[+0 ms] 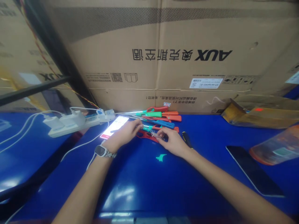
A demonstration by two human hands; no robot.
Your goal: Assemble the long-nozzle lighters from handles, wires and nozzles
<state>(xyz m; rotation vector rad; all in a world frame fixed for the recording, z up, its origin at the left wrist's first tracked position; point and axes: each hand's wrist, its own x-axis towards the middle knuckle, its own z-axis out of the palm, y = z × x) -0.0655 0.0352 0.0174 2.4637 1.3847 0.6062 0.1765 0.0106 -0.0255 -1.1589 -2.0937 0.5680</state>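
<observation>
Several long-barrelled lighters (pixel 151 114) with red, green, orange and blue handles lie together at the back of the blue table. My right hand (pixel 173 141) pinches a small, partly see-through lighter part (pixel 158 135), with what look like thin pale wires at its left end. Just left of it, my left hand (pixel 127 132) is closed, thumb and fingertips together; whatever they hold is too small to name. A red lighter handle (pixel 147 135) lies beneath and between the hands. Nearer to me, a loose green plastic piece (pixel 160 157) rests on the table.
A lit phone (pixel 114 127) lies by my left wrist. Left of it is a white power strip (pixel 74 124) with chargers and cables. A screwdriver (pixel 187 140) lies beyond my right hand. On the right are a dark phone (pixel 253 169), an orange-tinted jar (pixel 275 147) and a cardboard box (pixel 261 116).
</observation>
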